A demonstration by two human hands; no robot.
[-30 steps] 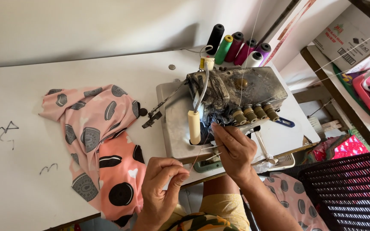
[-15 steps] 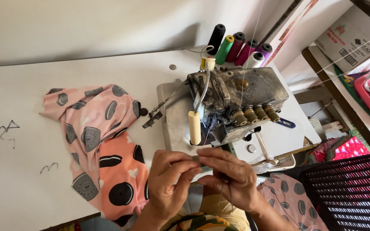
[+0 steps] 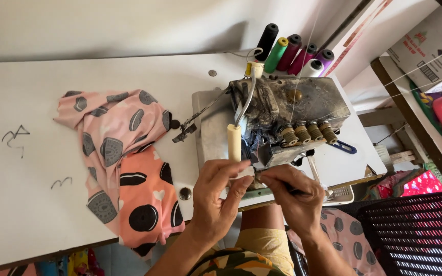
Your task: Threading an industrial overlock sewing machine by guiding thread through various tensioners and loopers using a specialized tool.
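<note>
— As both hands meet at the sewing machine (image 3: pixel 282 120) front, what do we record?

— Left hand (image 3: pixel 218 197) and right hand (image 3: pixel 292 197) pinch a small part; identity unclear. It looks light; we advise fingertip holds.

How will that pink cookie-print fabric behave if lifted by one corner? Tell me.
The pink fabric lies creased and hangs over the table edge, so it is probably floppy and light. Its overhang suggests that it may slide off if pushed forward.
</note>
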